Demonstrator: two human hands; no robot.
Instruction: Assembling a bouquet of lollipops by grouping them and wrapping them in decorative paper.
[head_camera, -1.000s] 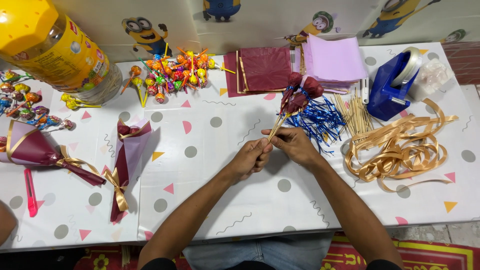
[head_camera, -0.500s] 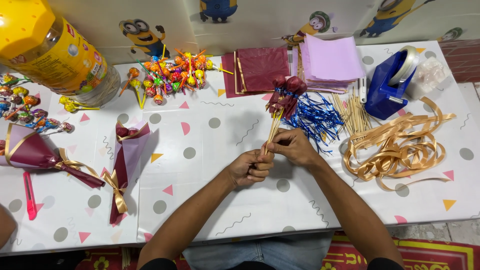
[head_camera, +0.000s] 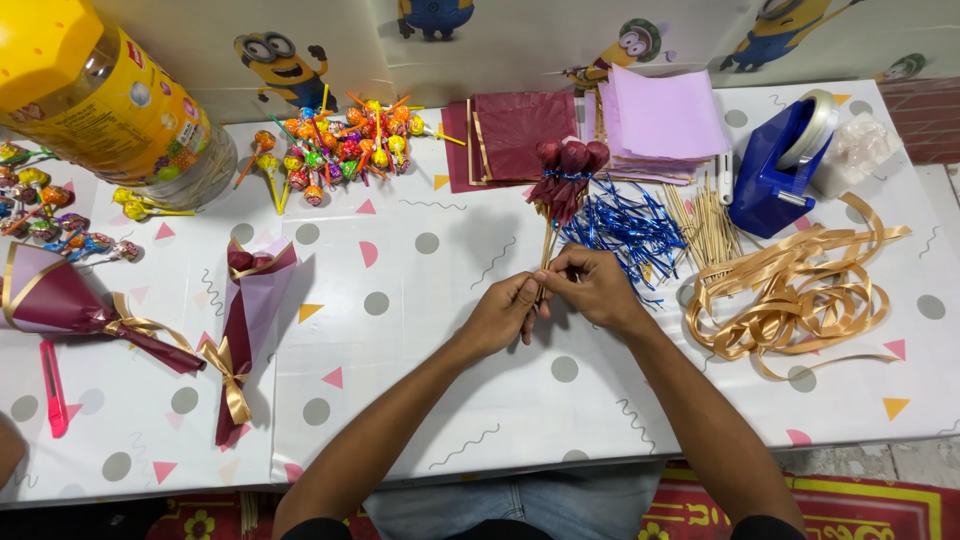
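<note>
My left hand (head_camera: 508, 312) and my right hand (head_camera: 592, 287) meet at the middle of the table, both closed around the lower ends of a bundle of wooden sticks. The sticks carry dark red wrapped lollipops (head_camera: 566, 160) tied together with a blue twist tie, and the bundle points away from me, nearly upright. Just right of it lies a heap of blue metallic twist ties (head_camera: 625, 228), with loose wooden skewers (head_camera: 708, 225) beyond.
Maroon paper sheets (head_camera: 520, 130) and lilac ones (head_camera: 665, 115) lie at the back. A blue tape dispenser (head_camera: 775, 170) and gold ribbon (head_camera: 800, 290) are right. Two wrapped bouquets (head_camera: 245, 320), loose lollipops (head_camera: 340, 150), a yellow-lidded jar (head_camera: 100, 100) and a pink cutter (head_camera: 52, 385) are left.
The lollipop bundle has swung from leaning right toward nearly upright, and both hands have shifted a little up the table with it.
</note>
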